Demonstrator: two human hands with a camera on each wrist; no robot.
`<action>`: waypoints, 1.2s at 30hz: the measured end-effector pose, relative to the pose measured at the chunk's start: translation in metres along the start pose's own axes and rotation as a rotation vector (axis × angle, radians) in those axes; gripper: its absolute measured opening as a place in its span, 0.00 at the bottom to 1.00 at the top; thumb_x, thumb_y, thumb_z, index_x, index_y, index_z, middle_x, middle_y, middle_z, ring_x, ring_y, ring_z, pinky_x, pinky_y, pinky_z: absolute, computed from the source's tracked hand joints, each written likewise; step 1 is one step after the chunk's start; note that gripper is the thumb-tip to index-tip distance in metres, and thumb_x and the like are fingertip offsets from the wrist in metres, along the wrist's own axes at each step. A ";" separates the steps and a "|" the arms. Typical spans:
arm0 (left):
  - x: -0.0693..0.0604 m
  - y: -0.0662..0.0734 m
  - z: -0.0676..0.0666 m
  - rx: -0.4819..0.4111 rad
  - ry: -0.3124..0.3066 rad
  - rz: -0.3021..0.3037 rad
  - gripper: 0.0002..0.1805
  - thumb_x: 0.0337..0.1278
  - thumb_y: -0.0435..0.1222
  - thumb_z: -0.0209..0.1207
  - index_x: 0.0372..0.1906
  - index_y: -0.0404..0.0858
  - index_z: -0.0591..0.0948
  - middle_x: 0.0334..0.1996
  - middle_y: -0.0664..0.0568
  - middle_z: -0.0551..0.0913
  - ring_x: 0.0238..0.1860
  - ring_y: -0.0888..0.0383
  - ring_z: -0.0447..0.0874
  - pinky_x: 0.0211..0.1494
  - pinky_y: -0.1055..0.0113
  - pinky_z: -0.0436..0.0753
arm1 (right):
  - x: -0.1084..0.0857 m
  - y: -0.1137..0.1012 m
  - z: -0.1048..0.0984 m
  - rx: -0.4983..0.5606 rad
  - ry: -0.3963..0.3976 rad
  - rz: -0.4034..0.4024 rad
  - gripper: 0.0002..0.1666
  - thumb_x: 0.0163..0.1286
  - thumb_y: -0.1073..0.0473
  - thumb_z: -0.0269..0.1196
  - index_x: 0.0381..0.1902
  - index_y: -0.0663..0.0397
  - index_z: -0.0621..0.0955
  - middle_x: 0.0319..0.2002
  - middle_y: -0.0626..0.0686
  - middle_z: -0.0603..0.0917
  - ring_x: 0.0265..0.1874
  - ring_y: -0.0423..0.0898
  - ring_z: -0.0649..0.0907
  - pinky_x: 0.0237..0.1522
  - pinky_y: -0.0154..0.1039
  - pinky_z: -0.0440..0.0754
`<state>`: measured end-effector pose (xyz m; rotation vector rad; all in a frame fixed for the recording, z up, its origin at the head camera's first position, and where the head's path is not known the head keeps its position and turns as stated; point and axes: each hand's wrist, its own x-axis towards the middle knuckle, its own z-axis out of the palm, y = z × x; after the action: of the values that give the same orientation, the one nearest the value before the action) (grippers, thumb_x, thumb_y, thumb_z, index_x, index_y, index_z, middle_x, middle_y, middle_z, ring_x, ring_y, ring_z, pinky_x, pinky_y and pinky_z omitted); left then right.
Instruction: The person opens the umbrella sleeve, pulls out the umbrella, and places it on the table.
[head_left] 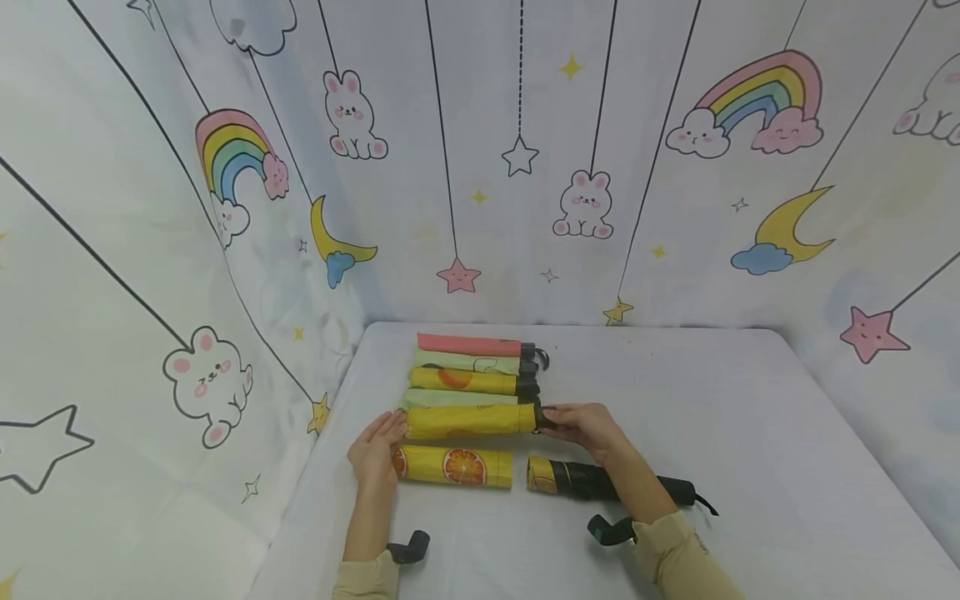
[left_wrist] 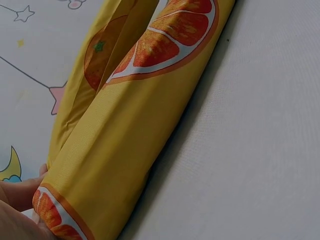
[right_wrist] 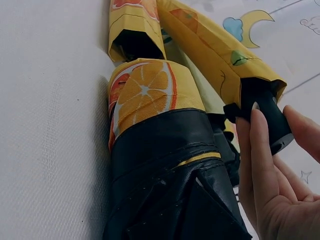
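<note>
Yellow folded umbrella point(head_left: 465, 422), orange-fruit print, held crosswise between both hands, over the white tabletop point(head_left: 675, 383); can't tell whether it touches the surface. Right hand point(head_left: 591, 428) pinches its black handle point(right_wrist: 270, 117), thumb on one side, fingers on the other. Left hand point(head_left: 377, 450) holds the opposite end in its fingers; exact grip partly hidden in the left wrist view.

Row beyond it, all lying roughly parallel, far to near: red umbrella point(head_left: 468, 344), light green umbrella point(head_left: 450, 360), yellow umbrella with an orange point(head_left: 487, 382), second light green umbrella point(head_left: 457, 398), this last one just beside the held one and partly covered by it. Dark handles at the right on that row.

Nearer the person: orange-slice yellow tube point(head_left: 483, 468), left end right by the left hand, right end open and dark inside. To its right, black umbrella point(head_left: 585, 481), yellow orange-slice tip toward the tube, strap trailing at the far right; right forearm passes above it. Beige cuffs point(head_left: 365, 577) on both arms, dark curved piece point(head_left: 408, 547) at each wrist. White curtain point(head_left: 405, 208) behind, printed with rabbits, rainbows, moons, stars.
</note>
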<state>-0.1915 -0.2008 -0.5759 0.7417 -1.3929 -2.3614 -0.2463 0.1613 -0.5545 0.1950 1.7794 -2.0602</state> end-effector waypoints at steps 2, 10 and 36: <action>0.000 0.001 -0.001 -0.005 0.004 -0.004 0.30 0.60 0.17 0.65 0.68 0.22 0.73 0.56 0.36 0.86 0.49 0.56 0.91 0.57 0.66 0.88 | 0.000 0.000 -0.001 -0.005 -0.005 -0.006 0.29 0.68 0.66 0.72 0.62 0.78 0.78 0.61 0.70 0.82 0.48 0.55 0.90 0.56 0.49 0.88; 0.000 0.007 -0.007 0.007 0.017 -0.038 0.32 0.59 0.17 0.65 0.70 0.25 0.73 0.56 0.40 0.87 0.53 0.55 0.90 0.58 0.67 0.87 | -0.003 -0.003 -0.011 0.000 0.007 -0.009 0.30 0.67 0.68 0.72 0.62 0.79 0.77 0.60 0.69 0.82 0.48 0.55 0.90 0.56 0.51 0.88; -0.001 0.002 -0.009 -0.022 0.021 -0.048 0.32 0.60 0.17 0.64 0.70 0.23 0.72 0.51 0.44 0.90 0.50 0.58 0.91 0.58 0.68 0.87 | -0.013 -0.008 -0.032 -0.030 0.006 -0.004 0.32 0.69 0.67 0.71 0.66 0.79 0.75 0.64 0.70 0.79 0.48 0.54 0.90 0.58 0.51 0.87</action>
<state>-0.1857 -0.2082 -0.5774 0.7999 -1.3532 -2.3940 -0.2427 0.1961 -0.5479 0.1889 1.8146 -2.0368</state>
